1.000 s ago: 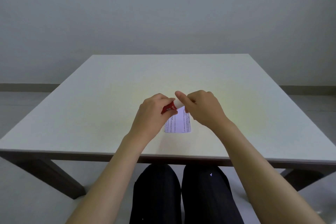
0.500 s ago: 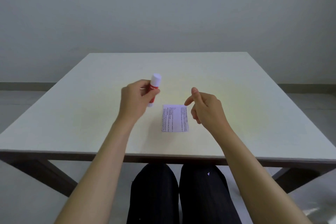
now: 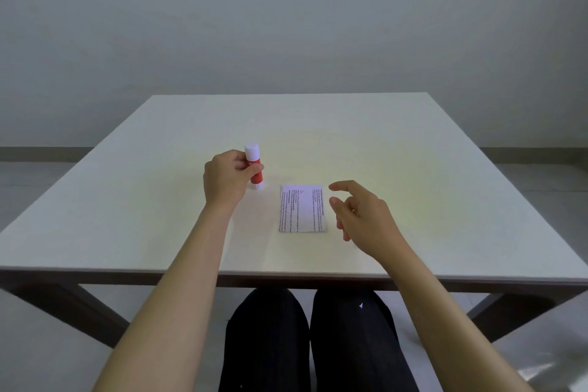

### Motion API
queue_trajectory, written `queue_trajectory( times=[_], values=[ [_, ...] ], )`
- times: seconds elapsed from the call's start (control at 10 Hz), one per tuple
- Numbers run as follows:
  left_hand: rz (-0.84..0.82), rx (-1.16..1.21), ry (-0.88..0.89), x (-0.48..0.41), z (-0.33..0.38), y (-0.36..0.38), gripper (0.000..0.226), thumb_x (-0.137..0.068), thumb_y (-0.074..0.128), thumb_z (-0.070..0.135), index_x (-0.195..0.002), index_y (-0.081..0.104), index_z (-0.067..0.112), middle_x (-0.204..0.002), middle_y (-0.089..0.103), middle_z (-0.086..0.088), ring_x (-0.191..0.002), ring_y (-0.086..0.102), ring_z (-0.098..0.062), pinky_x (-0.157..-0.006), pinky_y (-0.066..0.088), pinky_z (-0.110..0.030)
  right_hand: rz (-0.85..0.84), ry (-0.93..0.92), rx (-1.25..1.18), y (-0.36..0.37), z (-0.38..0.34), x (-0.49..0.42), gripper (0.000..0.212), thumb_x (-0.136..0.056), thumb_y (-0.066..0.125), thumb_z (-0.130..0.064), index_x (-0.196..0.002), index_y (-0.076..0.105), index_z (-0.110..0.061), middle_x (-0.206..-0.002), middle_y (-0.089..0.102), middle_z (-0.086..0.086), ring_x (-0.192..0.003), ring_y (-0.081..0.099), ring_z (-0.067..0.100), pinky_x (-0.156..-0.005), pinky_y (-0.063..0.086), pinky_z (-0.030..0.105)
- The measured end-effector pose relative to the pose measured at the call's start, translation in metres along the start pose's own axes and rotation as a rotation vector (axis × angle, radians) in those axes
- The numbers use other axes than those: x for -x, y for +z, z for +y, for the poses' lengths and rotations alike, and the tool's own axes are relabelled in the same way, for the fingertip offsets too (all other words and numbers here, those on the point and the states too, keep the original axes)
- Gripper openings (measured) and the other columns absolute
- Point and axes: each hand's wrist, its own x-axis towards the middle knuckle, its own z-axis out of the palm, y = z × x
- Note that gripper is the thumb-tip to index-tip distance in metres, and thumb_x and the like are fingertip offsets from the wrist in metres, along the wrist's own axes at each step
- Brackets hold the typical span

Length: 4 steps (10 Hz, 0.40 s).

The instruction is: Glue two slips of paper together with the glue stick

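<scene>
A red glue stick (image 3: pixel 254 169) with a white cap stands upright on the pale table (image 3: pixel 413 169), its base touching the surface. My left hand (image 3: pixel 227 180) is wrapped around its red body. To the right lies a white printed paper slip (image 3: pixel 303 207), flat on the table; I cannot tell whether it is one slip or two stacked. My right hand (image 3: pixel 361 216) hovers just right of the slip, fingers spread and holding nothing.
The table's front edge (image 3: pixel 286 275) runs just above my dark-trousered knees (image 3: pixel 315 337). A plain grey wall stands behind the table, and dark table legs angle down at both front corners.
My hands have parted from above the paper. The left carried the capped glue stick to the left and set it upright on the table. The right hand opened and drew right.
</scene>
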Motion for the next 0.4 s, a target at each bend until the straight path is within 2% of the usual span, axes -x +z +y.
queue_trajectory(
  times=[0.1,0.3,0.4],
  values=[
    [0.004,-0.039,0.001,0.001,0.000,0.002,0.008,-0.073,0.071,0.027,-0.076,0.069,0.020,-0.072,0.071,0.008,-0.074,0.062,-0.013,-0.059,0.041,-0.022,-0.004,0.000,-0.007,-0.001,0.000,0.000,0.024,-0.095,0.048,-0.025,-0.118,0.055,-0.025,-0.070,0.065,0.015,-0.056,0.055,0.017,-0.052,0.039,0.023],
    [-0.028,-0.080,-0.018,0.002,-0.006,0.003,0.020,-0.071,0.072,0.026,-0.089,0.071,0.018,-0.092,0.076,0.002,-0.090,0.066,-0.017,-0.068,0.045,-0.028,-0.054,-0.016,0.018,0.002,-0.004,0.004,0.026,-0.094,0.050,-0.027,-0.119,0.055,-0.026,-0.075,0.068,0.014,-0.061,0.057,0.016,-0.055,0.041,0.024],
    [-0.172,-0.142,-0.059,0.008,-0.013,0.002,0.059,-0.072,0.076,0.025,-0.127,0.057,0.017,-0.117,0.069,0.000,-0.114,0.058,-0.024,-0.088,0.047,-0.035,-0.067,-0.004,0.015,0.002,-0.002,0.010,0.025,-0.093,0.051,-0.028,-0.117,0.056,-0.026,-0.077,0.067,0.016,-0.064,0.058,0.019,-0.064,0.048,0.030]
  ],
)
